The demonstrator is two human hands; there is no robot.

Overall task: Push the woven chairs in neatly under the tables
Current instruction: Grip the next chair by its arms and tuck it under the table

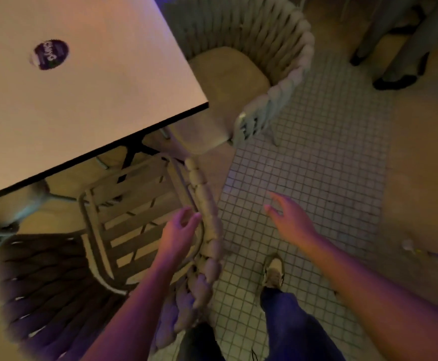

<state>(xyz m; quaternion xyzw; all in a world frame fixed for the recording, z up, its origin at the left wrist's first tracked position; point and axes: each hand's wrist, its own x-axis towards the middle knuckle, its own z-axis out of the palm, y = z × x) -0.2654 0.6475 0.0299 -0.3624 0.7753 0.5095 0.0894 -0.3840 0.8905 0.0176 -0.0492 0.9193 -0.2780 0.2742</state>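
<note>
A woven chair (207, 230) stands right below me, its thick braided rim curving from centre to bottom left, its strapped seat partly under the pale table (87, 100). My left hand (180, 230) hovers at the rim's inner side, fingers apart, touching or nearly touching it. My right hand (291, 220) hangs open over the tiled floor, to the right of the chair and apart from it. A second woven chair (278, 74) with a beige seat cushion sits at the table's far right corner, partly tucked under the top.
A round dark sticker (49, 54) lies on the tabletop. My shoe (272, 272) and blue trouser leg stand on small square floor tiles (317, 165). Dark chair or table legs (395, 61) rise at the top right. Another chair leg (17, 212) shows at the left.
</note>
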